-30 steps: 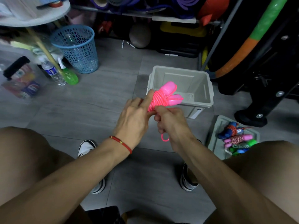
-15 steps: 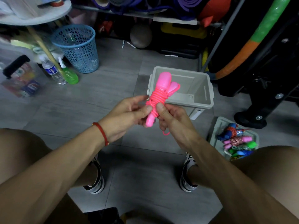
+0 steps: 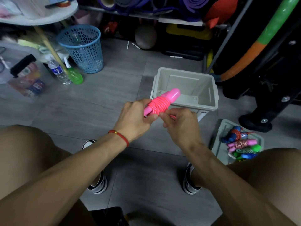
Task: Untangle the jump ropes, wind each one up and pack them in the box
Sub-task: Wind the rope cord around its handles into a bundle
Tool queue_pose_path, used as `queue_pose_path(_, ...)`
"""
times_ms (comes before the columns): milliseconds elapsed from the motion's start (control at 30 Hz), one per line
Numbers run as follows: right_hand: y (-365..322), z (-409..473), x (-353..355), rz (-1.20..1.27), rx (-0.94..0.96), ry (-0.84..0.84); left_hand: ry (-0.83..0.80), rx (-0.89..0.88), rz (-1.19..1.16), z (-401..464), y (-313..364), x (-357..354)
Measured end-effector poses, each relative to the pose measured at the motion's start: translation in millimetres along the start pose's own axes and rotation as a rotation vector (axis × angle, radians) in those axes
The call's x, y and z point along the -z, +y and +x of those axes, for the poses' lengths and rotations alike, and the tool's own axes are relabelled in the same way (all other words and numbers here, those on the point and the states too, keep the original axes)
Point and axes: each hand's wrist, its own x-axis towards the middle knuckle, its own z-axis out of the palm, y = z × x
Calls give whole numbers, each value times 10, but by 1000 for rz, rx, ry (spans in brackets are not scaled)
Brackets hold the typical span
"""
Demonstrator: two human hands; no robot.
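Finishing the winding, we judge, our left hand point(image 3: 135, 118) grips the pink jump rope point(image 3: 161, 101) by its handles while our right hand point(image 3: 180, 123) pinches the loose cord end beside it — next comes tucking that end, then dropping the bundle into the grey box point(image 3: 210, 90) just beyond.

Grey tiled floor point(image 3: 114, 88) carries a grey box point(image 3: 211, 101), its lid point(image 3: 219, 144) beside it, a blue basket point(image 3: 81, 48) — also a water bottle point(image 3: 57, 70).
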Motion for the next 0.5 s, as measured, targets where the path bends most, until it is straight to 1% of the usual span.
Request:
queue_pose_path(133, -20, -32, -14, -126, 147, 180, 52, 77, -25, 5, 59, -18)
queue_pose_path(233, -52, -72, -12, -131, 284, 266, 56, 75, -64, -3, 46, 14)
queue_pose_path(300, -51, -81, -3, -74, 359, 270, 29, 70, -141, -18, 23, 41)
queue_pose_path(333, -46, -75, 15, -40, 367, 263, 10, 72, -199, -24, 20, 60)
queue_pose_path(400, -47, -67, 52, 14, 353, 218, -19, 68, -294, -30, 10, 97)
queue_pose_path(500, -47, -75, 66, 83, 317, 138, -32, 44, -311, -33, 15, 144)
